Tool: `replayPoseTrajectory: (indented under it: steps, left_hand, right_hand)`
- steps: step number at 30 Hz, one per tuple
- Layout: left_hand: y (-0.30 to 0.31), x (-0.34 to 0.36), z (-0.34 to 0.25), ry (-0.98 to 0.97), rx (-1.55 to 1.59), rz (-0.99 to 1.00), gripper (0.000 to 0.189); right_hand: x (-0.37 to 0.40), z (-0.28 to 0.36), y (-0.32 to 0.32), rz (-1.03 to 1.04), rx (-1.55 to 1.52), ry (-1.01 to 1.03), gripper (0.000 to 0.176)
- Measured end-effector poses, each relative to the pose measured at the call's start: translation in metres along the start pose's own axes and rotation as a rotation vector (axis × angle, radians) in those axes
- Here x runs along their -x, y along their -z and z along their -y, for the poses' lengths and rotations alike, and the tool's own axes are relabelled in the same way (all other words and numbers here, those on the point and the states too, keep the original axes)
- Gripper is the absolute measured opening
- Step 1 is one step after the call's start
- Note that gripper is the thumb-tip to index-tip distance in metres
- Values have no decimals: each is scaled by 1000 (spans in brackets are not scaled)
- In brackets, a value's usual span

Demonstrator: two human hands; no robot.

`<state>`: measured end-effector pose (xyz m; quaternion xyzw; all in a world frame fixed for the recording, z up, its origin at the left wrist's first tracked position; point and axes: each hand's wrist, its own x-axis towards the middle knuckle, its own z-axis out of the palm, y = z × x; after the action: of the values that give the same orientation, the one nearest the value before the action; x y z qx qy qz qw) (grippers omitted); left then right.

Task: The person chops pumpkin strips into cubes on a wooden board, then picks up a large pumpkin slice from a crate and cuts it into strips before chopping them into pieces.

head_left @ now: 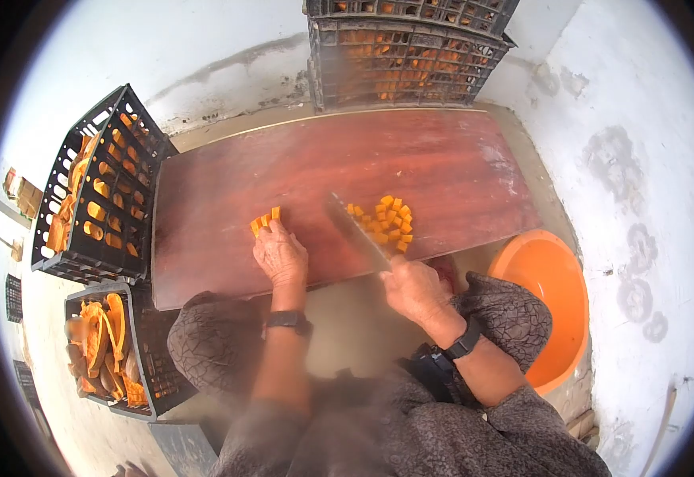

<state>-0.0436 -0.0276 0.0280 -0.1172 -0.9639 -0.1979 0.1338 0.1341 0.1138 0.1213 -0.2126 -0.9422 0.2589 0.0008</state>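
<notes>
On a reddish wooden board [283, 167], my left hand [281, 253] has its fingers closed on a few orange pieces [266, 220] lined up side by side. My right hand [414, 290] grips the handle of a knife [360, 232], whose blade points up and to the left over the board. Beside the blade, on its right, lies a loose pile of orange cubes [394, 221]. The knife and the pieces at my left hand are apart. My fist covers the knife's handle.
A black crate [136, 135] of orange chunks stands at the board's left end, with a lower crate [154, 358] of orange slices nearer me. Stacked crates [323, 71] stand behind the board. An orange basin [565, 318] sits at the right, near the white wall.
</notes>
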Motion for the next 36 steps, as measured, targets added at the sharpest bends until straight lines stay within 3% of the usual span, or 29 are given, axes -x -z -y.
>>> replayPoseTrajectory:
  steps: [3,6,13,15,20,23,29,36]
  left_hand:
    - [4,3,-3,-16,-39,-26,41]
    - [8,3,-4,-12,-52,-44,41]
    - [0,-1,4,-38,-74,-5,40]
    - [2,-4,2,-56,-80,28,39]
    - [-3,3,-3,-130,-80,51,34]
    - [-2,8,-5,-163,-81,74,37]
    - [14,18,-19,-238,220,365,54]
    - [31,19,-21,-269,280,426,64]
  right_hand:
    - [-1,-4,-10,-8,52,45,15]
    - [-2,-4,-10,22,-1,22,26]
    - [-3,-4,-12,6,8,-10,25]
    - [-3,-6,-12,20,47,-2,17]
    - [-4,-10,-17,-13,-8,8,24]
    - [-4,-9,-16,-25,-14,5,23]
    - [-5,-11,-17,-20,-26,-31,23]
    - [-7,-10,-14,0,-32,-54,26]
